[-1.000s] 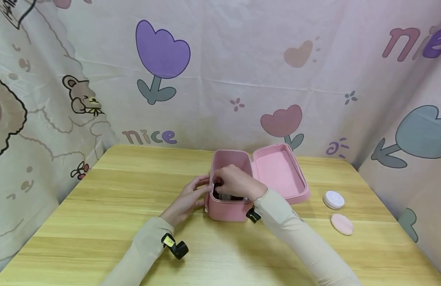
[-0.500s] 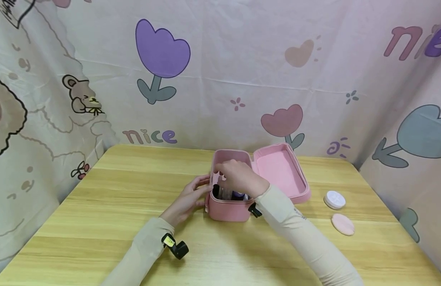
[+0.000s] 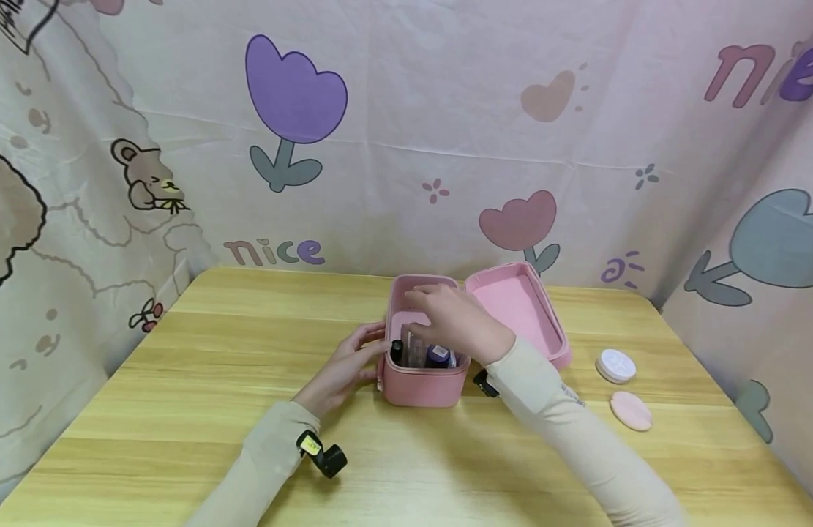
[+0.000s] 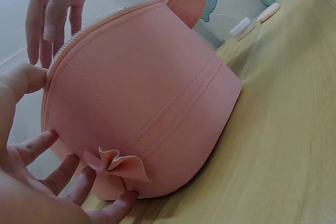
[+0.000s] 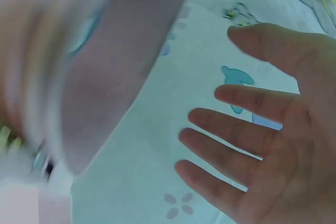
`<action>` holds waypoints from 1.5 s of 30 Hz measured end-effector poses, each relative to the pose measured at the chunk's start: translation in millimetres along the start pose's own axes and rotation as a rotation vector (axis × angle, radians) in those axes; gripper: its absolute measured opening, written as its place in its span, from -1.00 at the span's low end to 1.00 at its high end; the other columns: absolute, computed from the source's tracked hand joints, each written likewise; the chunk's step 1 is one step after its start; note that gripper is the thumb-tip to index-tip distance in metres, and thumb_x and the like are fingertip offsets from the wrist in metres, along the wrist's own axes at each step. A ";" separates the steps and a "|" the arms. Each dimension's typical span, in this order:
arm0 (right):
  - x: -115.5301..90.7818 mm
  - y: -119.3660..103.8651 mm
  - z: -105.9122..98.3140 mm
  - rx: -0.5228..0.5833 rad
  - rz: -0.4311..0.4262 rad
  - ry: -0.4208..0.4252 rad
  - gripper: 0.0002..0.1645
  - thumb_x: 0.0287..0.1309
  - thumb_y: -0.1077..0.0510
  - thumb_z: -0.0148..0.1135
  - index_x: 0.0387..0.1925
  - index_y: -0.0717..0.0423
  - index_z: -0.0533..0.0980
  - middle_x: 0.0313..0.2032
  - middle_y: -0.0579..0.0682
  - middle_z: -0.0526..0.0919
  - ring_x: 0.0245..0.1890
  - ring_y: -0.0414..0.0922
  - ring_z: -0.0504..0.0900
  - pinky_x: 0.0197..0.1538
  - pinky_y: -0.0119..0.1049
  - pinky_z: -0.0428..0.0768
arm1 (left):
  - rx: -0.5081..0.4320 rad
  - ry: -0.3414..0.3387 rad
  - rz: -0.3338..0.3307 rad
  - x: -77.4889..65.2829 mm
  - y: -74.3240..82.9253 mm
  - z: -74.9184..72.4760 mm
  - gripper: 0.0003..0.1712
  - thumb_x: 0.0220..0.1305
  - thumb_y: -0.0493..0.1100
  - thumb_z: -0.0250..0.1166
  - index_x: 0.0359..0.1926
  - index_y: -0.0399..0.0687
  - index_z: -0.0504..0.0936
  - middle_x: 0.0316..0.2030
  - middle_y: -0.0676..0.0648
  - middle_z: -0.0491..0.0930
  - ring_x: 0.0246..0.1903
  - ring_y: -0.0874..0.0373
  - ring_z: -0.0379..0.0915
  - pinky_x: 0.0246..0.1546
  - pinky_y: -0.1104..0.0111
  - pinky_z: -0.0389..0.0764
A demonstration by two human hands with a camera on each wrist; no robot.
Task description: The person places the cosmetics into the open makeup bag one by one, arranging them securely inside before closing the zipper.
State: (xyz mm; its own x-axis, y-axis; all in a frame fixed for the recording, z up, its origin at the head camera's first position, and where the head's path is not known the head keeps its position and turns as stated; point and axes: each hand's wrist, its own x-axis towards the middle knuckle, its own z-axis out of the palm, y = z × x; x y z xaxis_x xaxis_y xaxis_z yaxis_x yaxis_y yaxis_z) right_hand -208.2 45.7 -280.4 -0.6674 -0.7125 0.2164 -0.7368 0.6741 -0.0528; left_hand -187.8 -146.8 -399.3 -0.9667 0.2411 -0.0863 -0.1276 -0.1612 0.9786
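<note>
Wooden table [image 3: 182, 380], printed cloth [image 3: 406, 95]; right hand [image 3: 460, 320] spread, empty; left hand [image 3: 340, 373] splayed against case [image 3: 422, 389].

Cloth-walled nook, tulip-print bkdrop [image 3: 406, 88], wood-grain tbl [image 3: 182, 380]

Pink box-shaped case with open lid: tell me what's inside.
At the near end of the case sit a black-topped item, clear cylindrical containers and a dark blue container with a pale label. Their bottoms and anything under the right hand are hidden.
</note>
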 end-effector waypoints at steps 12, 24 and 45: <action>-42.8 8.3 -6.8 -0.180 -0.082 0.054 -0.14 0.13 -0.37 0.18 0.23 0.16 0.47 0.33 0.20 0.31 0.36 0.15 0.20 0.31 0.08 0.23 | -0.004 0.014 -0.004 2.5 -0.2 2.6 -0.38 0.36 -0.19 0.18 0.38 -0.17 0.24 0.34 -0.21 0.18 0.18 -0.10 0.28 -0.04 0.19 0.52; -75.7 19.0 8.1 -0.257 -0.132 0.403 -0.03 0.28 -0.49 -0.40 0.24 0.14 0.46 0.34 0.25 0.29 0.37 0.18 0.17 0.26 0.18 0.22 | -0.019 0.016 -0.003 1.8 -0.3 0.6 -0.37 0.34 -0.19 0.19 0.38 -0.17 0.23 0.34 -0.21 0.18 0.17 -0.07 0.28 -0.04 0.20 0.52; -159.3 103.4 -32.6 0.579 0.040 0.889 -0.45 0.29 0.20 0.07 0.25 0.39 0.35 0.33 0.13 0.34 0.35 -0.03 0.26 0.36 -0.26 0.18 | -0.020 0.003 0.000 1.7 -0.5 1.0 -0.37 0.37 -0.23 0.14 0.40 -0.21 0.19 0.36 -0.25 0.14 0.18 -0.08 0.27 -0.02 0.21 0.51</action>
State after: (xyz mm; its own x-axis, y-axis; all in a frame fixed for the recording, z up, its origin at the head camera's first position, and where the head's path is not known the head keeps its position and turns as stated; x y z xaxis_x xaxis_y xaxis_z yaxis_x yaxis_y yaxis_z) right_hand -174.5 235.3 -288.6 -0.5460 -0.1356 0.8268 -0.8113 0.3320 -0.4813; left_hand -189.1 -145.3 -399.8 -0.9673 0.2384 -0.0868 -0.1318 -0.1799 0.9748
